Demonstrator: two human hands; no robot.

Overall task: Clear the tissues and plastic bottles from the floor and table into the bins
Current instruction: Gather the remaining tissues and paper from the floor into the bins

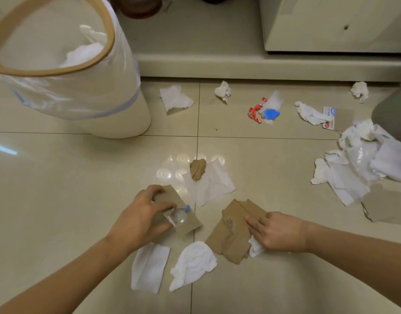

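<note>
1. fingers (157,226) of the left hand (138,220) are curling around a small crushed plastic bottle (179,217), thumb on the far side, clamping it just above a brown tissue (172,200) on the floor (59,189).
2. right hand (277,231) is lying with fingers straight and together, pressing on a folded brown tissue (233,232), with a white tissue (255,248) tucked under the palm. can't tell if it's actually pinching that one.
3. bottle's long axis is running left-to-right, blue cap (187,208) pointing right and a bit away from the person.
4. looks like the pickup step is happening now. next move is probably lifting the bottle up and left to the bin (66,71), which is already holding white tissues.
5. plenty of tissues are still sitting around, so nowhere near done imo.
</note>
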